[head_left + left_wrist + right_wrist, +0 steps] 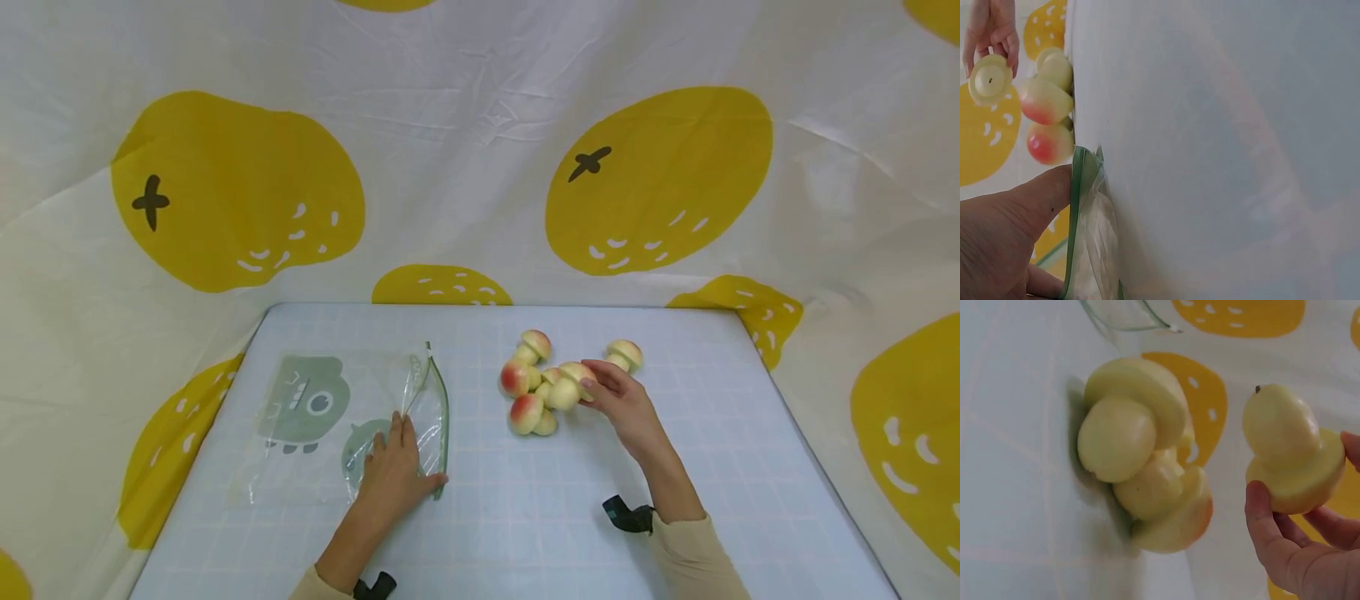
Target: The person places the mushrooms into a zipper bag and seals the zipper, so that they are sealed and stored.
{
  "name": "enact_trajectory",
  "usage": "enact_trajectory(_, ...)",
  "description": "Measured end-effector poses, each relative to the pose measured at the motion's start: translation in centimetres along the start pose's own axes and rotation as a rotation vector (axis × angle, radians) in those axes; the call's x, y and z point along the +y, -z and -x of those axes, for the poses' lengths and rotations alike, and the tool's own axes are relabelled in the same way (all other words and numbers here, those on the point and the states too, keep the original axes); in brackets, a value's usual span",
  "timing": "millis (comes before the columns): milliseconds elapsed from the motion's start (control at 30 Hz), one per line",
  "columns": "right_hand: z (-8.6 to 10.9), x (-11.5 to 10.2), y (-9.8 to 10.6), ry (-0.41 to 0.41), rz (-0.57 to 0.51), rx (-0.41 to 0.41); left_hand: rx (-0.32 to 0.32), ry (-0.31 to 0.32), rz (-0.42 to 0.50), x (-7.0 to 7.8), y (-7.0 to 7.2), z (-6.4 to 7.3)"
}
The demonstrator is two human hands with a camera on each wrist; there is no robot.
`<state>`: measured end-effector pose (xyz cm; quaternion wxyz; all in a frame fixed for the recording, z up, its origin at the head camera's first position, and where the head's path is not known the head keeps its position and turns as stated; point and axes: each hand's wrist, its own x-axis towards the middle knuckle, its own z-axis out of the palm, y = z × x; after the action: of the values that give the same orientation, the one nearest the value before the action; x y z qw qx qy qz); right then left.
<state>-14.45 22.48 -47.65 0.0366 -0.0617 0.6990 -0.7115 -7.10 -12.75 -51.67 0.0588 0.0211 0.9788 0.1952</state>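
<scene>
My right hand (618, 404) holds a toy mushroom (1291, 462) by its cap, the pale stem pointing away from the fingers. In the head view this mushroom overlaps a cluster of similar mushrooms (527, 414), which have cream stems and red-blushed caps. To the left, a clear zip bag (247, 467) with green monster prints lies flat. My left hand (393, 475) rests on its mouth with fingers straight and spread. The left thumb (1050, 187) presses at the bag's green zip edge. Between thumb and fingers, the mouth of the bag gapes.
One more mushroom (625, 354) lies apart, behind my right hand. The pale checked table (480, 542) ends at a back edge against a white cloth (465, 192) printed with yellow fruit. Dark wrist camera mounts (628, 515) stick out beside the sleeves.
</scene>
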Motion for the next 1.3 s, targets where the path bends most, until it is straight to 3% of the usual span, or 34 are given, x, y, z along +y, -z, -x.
enact_trajectory(1067, -3.6, -0.8, -12.2, 0.035, -0.134, -0.158, -0.021, 0.026, -0.022, 0.0, -0.3, -0.3)
enact_trajectory(1300, -4.4, 0.4, -15.4, 0.019, -0.011, -0.168, -0.008, 0.028, -0.031, 0.2, -0.1, -0.2)
